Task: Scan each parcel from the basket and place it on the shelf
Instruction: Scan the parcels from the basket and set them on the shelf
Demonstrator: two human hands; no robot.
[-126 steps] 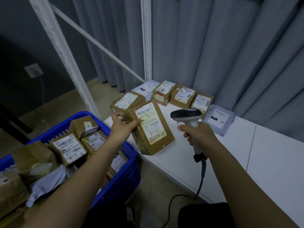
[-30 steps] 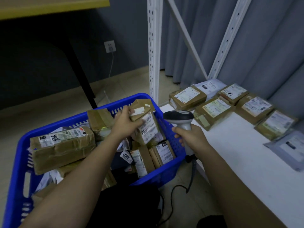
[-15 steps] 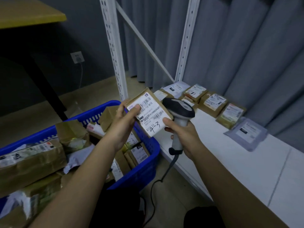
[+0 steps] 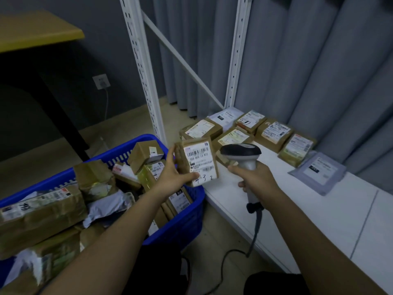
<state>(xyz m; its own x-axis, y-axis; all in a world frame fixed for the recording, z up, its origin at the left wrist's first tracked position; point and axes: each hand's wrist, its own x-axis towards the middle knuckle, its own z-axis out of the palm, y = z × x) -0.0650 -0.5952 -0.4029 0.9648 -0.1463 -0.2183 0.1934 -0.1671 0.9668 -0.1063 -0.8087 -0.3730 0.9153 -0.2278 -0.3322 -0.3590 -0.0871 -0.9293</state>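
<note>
My left hand (image 4: 172, 177) grips a small brown parcel (image 4: 200, 160) with a white barcode label facing me, held above the right rim of the blue basket (image 4: 180, 222). Just right of it, my right hand (image 4: 258, 182) grips the handle of a grey barcode scanner (image 4: 241, 152), its dark head close beside the parcel. The basket holds several taped brown parcels and grey bags. On the white shelf (image 4: 297, 211), several scanned parcels (image 4: 274, 133) lie in rows near the back left corner.
A grey mailer bag (image 4: 319, 170) lies at the right end of the row. White shelf uprights (image 4: 144, 67) and a diagonal brace rise behind the basket. The scanner cable (image 4: 253, 241) hangs to the floor. A yellow-topped table (image 4: 36, 33) stands left; grey curtains hang behind.
My left hand lifted a parcel out of the basket and turned its label upright beside the scanner. Before that, another parcel was set down on the shelf.
</note>
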